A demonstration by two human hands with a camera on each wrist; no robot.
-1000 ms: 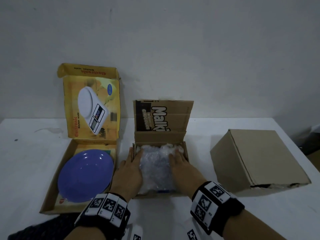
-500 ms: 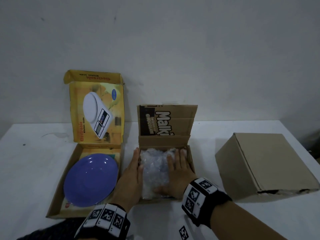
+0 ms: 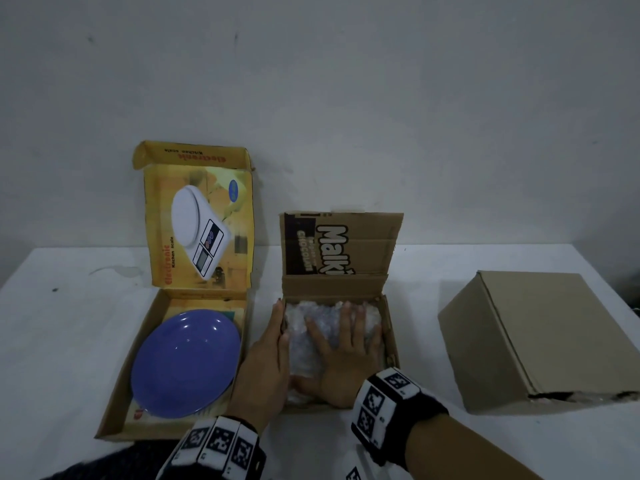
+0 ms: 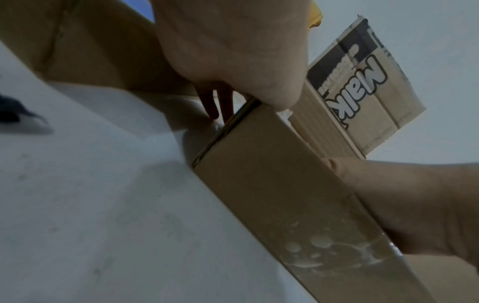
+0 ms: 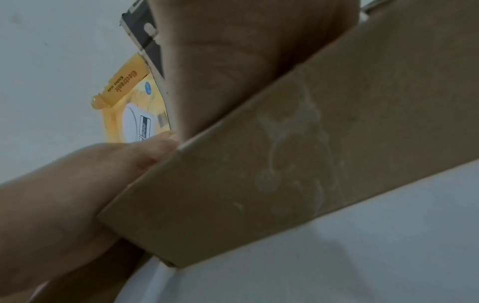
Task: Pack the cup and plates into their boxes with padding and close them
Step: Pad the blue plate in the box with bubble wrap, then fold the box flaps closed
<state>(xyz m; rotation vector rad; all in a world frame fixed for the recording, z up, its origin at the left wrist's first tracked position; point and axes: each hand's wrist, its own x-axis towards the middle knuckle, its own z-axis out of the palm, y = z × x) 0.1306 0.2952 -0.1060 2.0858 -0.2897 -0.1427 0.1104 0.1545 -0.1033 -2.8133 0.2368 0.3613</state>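
The small brown box (image 3: 390,327) stands in the middle with its printed flap (image 3: 341,251) up. Bubble wrap (image 3: 311,318) fills it and hides whatever lies beneath. My right hand (image 3: 346,344) lies flat on the wrap with its fingers spread, pressing down. My left hand (image 3: 272,344) rests with straight fingers along the outside of the box's left wall, its thumb at the rim. In the left wrist view the left hand's fingers (image 4: 207,102) point down beside the box wall (image 4: 285,184). A purple plate (image 3: 187,362) lies bare in the open yellow box (image 3: 114,403).
The yellow box's lid (image 3: 201,220) stands upright against the wall behind. A closed plain cardboard box (image 3: 540,334) sits to the right on the white table (image 3: 69,341). A narrow gap separates the yellow box from the middle box.
My right hand has slid from the wrap's right side to its middle and flattened on it. The left hand has stayed at the left wall. The view has tilted up slightly.
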